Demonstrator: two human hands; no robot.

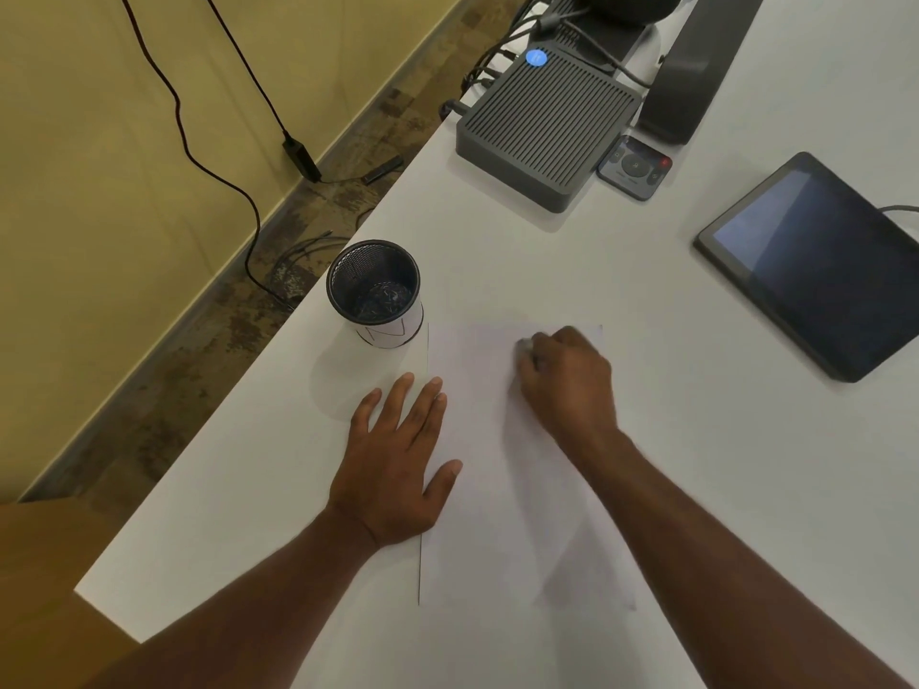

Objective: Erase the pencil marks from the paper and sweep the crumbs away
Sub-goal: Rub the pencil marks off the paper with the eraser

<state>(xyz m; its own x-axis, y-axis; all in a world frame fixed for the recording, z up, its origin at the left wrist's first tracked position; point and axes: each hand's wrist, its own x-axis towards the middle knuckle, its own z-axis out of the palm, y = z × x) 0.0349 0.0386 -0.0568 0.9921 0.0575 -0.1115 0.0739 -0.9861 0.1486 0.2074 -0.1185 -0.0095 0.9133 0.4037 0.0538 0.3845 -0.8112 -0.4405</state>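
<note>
A white sheet of paper point(487, 489) lies on the white table point(696, 415). My left hand point(398, 464) rests flat with fingers spread, pressing on the paper's left edge. My right hand point(567, 380) is curled near the paper's far end, fingers closed on a small pale eraser point(524, 346) that touches the sheet; the hand is blurred. I cannot make out pencil marks or crumbs on the paper.
A black mesh pen cup point(374, 290) stands just beyond the paper's far left corner. Farther back sit a dark ribbed box point(547, 126), a small remote point(634, 167) and a tablet point(815, 261) at the right. The table's edge runs diagonally at left.
</note>
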